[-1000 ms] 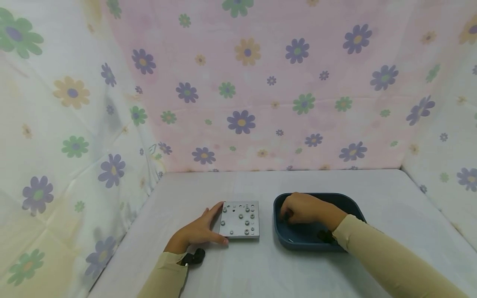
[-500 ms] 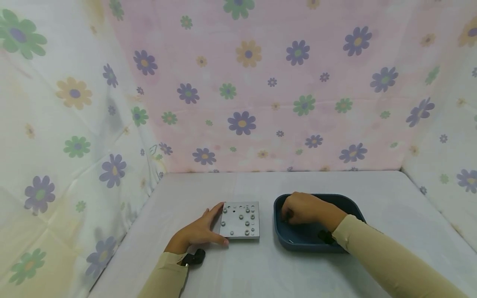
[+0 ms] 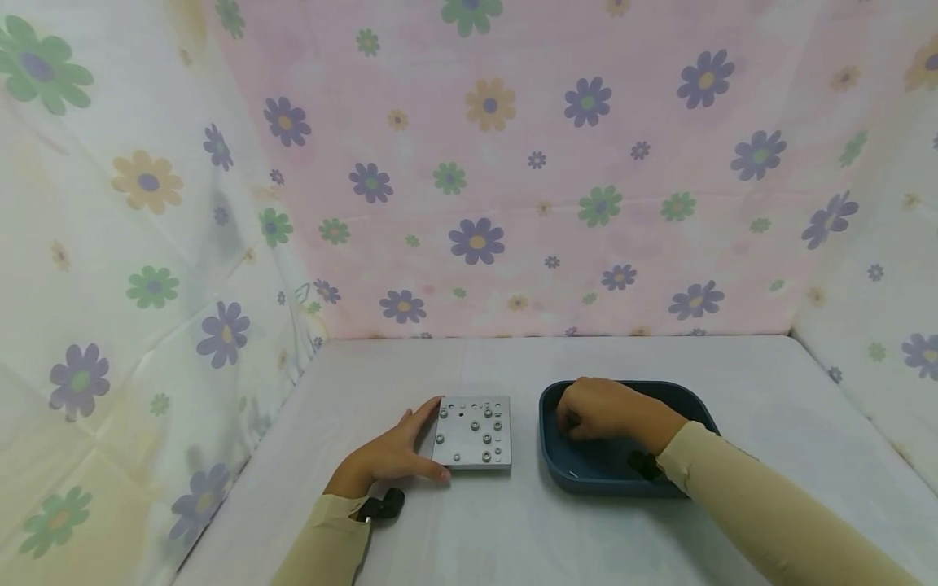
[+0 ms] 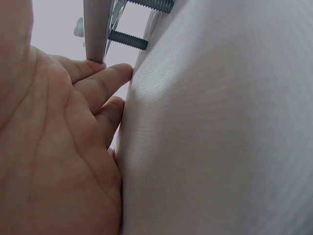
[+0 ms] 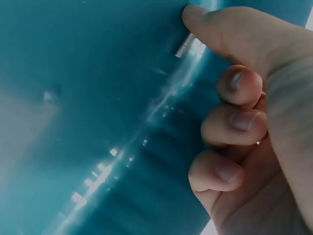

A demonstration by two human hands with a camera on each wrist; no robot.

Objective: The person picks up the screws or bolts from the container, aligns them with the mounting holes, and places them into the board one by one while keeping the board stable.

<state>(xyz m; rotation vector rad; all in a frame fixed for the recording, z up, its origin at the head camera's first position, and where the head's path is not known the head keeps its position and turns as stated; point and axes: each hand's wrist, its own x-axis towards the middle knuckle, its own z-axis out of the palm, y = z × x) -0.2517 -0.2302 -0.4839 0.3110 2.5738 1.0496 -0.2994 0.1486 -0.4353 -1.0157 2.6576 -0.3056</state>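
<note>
A square metal plate (image 3: 462, 431) lies on the table with several socket-head screws set in it. In the left wrist view, threaded shafts (image 4: 128, 39) stick out beneath it. My left hand (image 3: 388, 456) rests at the plate's left side, thumb along the near edge and fingertips at the far left corner. Over in the dark blue tray (image 3: 623, 486) is my right hand (image 3: 604, 411), fingers curled. In the right wrist view, the threaded end of a screw (image 5: 185, 45) shows from under the thumb; its head is hidden, and it appears pinched there.
The tray stands to the right of the plate, its raised rim around my right hand. White cloth covers the table (image 3: 484, 529). Flowered cloth (image 3: 513, 268) hangs behind and at both sides. Small glints (image 5: 98, 176) show inside the tray.
My right fingers have shifted slightly inside the tray, and the dark spot by the fingertips no longer shows. My left hand and the plate stay in place.
</note>
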